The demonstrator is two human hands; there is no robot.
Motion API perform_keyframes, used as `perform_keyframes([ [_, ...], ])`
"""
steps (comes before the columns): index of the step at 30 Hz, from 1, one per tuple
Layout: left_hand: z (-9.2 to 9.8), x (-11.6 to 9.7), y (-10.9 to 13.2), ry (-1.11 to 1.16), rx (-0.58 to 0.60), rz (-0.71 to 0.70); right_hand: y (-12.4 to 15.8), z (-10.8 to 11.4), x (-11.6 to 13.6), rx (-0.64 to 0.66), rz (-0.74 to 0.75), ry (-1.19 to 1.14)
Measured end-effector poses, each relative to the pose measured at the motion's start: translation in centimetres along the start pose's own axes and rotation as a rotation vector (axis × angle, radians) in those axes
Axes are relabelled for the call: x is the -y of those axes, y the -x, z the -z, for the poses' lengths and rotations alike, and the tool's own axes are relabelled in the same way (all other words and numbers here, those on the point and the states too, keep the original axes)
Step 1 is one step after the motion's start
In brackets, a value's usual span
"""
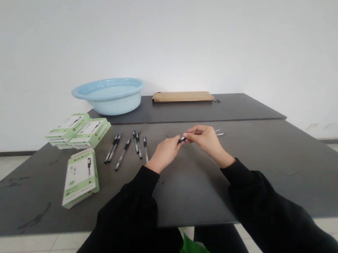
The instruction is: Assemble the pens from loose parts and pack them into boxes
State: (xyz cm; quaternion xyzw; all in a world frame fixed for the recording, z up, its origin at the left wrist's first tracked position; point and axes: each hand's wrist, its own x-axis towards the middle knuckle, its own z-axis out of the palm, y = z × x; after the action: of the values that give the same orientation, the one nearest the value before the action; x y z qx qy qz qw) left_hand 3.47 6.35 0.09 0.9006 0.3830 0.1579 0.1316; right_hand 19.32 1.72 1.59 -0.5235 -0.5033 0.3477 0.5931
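Above the middle of the dark table, my left hand is closed around a black-and-clear pen. The fingertips of my right hand pinch the pen's other end, so both hands meet on it. Much of the pen is hidden by the fingers. Left of my left hand lie several loose pens with dark caps. Just beyond my right hand, a few thin pale sticks show on the table; their kind is too small to make out.
An opened green-and-white pen box lies at the left, with a stack of similar boxes behind it. A light blue basin stands at the back. To its right rests a flat brown cardboard package. A white wall rises behind the table.
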Motion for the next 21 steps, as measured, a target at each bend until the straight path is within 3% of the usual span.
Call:
perform_keyframes([
  [8,-0.9,0.5,-0.1,0.06,-0.001,-0.035,-0.1,-0.2,0.1,0.047,-0.084,-0.091],
  [14,-1.1,-0.1,-0.5,0.098,-0.082,0.011,-0.1,-0.9,0.0,0.083,0.004,-0.046],
  [17,0.0,-0.3,-0.3,-0.055,-0.134,0.188,-1.3,1.3,-0.2,-0.051,0.118,0.138],
  [20,1.2,0.7,0.3,-0.23,-0.19,0.411,-2.7,6.0,-1.3,-0.344,0.261,0.506],
  [21,1.5,1.2,0.5,-0.264,-0.189,0.472,-3.0,7.8,-1.9,-0.385,0.294,0.629],
])
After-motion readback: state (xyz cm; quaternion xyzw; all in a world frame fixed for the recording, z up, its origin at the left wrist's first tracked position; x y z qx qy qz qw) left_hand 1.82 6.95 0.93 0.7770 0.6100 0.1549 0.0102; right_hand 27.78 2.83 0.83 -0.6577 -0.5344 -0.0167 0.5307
